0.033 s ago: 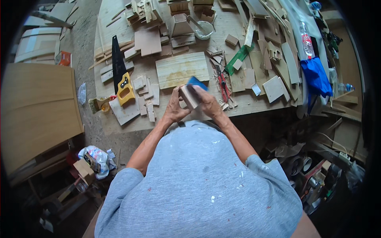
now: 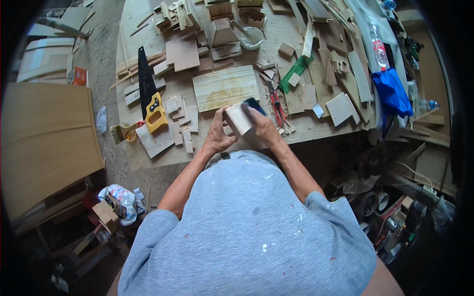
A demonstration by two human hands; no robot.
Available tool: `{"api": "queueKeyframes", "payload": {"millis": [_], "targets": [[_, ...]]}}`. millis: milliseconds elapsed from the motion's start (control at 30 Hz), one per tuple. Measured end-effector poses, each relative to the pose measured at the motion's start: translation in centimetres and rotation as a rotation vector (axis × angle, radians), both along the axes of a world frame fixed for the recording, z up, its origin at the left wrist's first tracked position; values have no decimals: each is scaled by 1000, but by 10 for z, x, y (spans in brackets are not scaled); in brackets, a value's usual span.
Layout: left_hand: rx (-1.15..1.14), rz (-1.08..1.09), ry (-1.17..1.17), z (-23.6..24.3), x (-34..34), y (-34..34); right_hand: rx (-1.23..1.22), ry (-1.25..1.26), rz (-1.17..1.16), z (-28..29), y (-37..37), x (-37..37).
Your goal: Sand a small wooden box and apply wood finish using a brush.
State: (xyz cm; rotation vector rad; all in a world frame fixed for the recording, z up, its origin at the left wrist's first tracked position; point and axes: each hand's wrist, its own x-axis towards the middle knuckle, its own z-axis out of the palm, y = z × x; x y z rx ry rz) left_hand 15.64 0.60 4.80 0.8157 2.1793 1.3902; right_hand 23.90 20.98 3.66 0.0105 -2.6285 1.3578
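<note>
My left hand (image 2: 216,134) grips a small pale wooden block (image 2: 239,120) by its left side, above the near edge of the workbench (image 2: 173,157). Its right side is by my right hand (image 2: 265,127), whose fingers are closed on a dark blue flat piece (image 2: 254,106) that looks like sandpaper. That piece stands tilted at the block's far right edge; whether it touches the wood I cannot tell. Just beyond the block lies a stained rectangular board (image 2: 226,88). Red-handled pliers (image 2: 277,106) rest to the right of my hands.
A handsaw with a yellow handle (image 2: 157,114) lies at left, near a brush (image 2: 123,131). Wood offcuts (image 2: 182,53) crowd the far side, with a white tub (image 2: 253,39) among them. A green strip (image 2: 295,74) and a blue bag (image 2: 392,92) are at right.
My right hand has shifted slightly right with the sandpaper, uncovering more of the block's pale upper face. My left hand keeps its hold in nearly the same place.
</note>
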Motion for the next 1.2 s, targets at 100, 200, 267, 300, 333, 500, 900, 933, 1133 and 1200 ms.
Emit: {"api": "queueKeyframes", "payload": {"millis": [100, 200, 267, 300, 333, 500, 900, 933, 1133, 1200], "targets": [[26, -61, 6, 5, -6, 2, 5, 60, -130, 28, -4, -2], [53, -65, -74, -10, -9, -3, -47, 65, -3, 46, -49, -17], [88, -76, -68, -11, -13, 0, 11, 68, -77, 14, -43, -16], [116, -53, -55, -5, -3, -7, 49, 56, -125, 39, -51, -19], [99, -54, 22, -18, -12, -6, -43, -214, -81, 69, -41, -25], [90, -150, -90, -6, -18, -6, -252, -50, -61, 40, -56, -19], [29, -103, 161, -19, -20, -6, 9, 122, -87, 46, -67, 15], [23, -124, 73, -13, -20, -6, -22, 98, -116, 40, -63, 17], [-47, -97, 176, -31, -16, -12, -28, -119, -179, 42, -69, 30], [-11, -145, -10, -9, -15, -10, -93, 91, -59, 38, -71, 41]]}}
